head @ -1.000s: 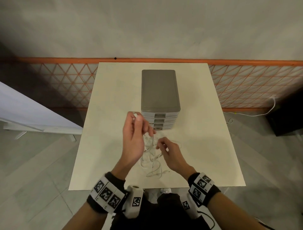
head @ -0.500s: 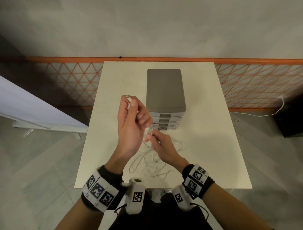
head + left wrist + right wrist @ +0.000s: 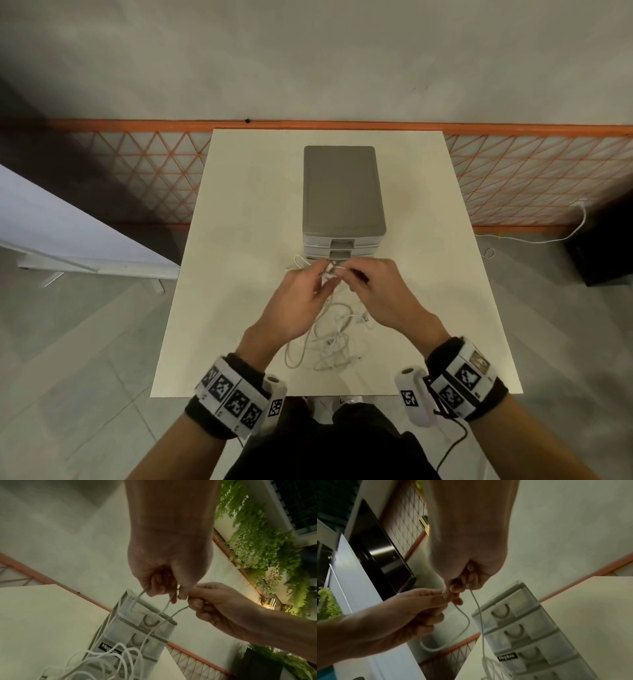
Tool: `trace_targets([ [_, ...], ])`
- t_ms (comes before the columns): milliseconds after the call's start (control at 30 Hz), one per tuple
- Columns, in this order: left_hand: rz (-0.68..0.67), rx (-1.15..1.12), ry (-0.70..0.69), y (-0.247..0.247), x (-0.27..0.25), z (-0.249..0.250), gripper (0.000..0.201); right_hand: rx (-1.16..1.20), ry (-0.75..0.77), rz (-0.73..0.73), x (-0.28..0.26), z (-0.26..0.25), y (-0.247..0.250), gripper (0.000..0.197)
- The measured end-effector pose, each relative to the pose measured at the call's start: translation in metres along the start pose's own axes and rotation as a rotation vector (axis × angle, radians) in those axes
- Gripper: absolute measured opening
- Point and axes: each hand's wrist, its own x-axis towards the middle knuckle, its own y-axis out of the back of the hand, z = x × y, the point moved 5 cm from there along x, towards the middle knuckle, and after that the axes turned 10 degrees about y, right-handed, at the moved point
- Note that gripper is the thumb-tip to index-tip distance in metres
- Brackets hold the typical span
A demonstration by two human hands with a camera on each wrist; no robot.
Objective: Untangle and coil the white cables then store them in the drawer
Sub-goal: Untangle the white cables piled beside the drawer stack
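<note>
Both forearms bare. Each wrist wears a black fabric wristband [image 3: 442, 353] under a white band of square black-and-white fiducial markers [image 3: 230, 397]. A white cylindrical wrist camera pod [image 3: 412, 397] sits on the inner side of each wrist, each bearing one small marker tag. A thin black cable [image 3: 455, 442] trails from the right wrist unit. Dark clothing [image 3: 335, 445] on the torso.

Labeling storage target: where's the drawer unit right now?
Head view: the grey drawer unit stands mid-table, toward the far edge, drawers shut, just beyond both hands and the white cables.
</note>
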Motion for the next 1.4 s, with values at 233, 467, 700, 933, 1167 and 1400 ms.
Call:
trace_targets([
  [233,0.157,-0.196,-0.110,0.047,-0.015,0.019,0.031,0.107,-0.020,-0.025,-0.005,0.014,-0.009,0.020],
  [467,0.306,-0.518,-0.116,0.084,-0.041,0.020,0.029,0.075,-0.164,-0.159,-0.022,0.075,-0.043,0.026],
  [700,0.162,0.285,0.080,0.055,-0.028,-0.027,0.020,-0.089,0.035,-0.082,-0.010,0.044,-0.025,0.028],
  [933,0.185,0.224,0.011,0.033,-0.014,0.007,0.056,-0.376,0.152,-0.079,-0.003,0.019,-0.018,0.031],
  [1167,0.185,0.031,-0.028,0.020,-0.003,0.006,0.022,-0.147,0.145,0.008,0.005,0.008,-0.007,0.018],
  [1400,0.344,-0.393,-0.076,0.056,-0.036,0.028,0.022,-0.012,0.041,0.011,-0.003,0.040,-0.029,0.024],
])
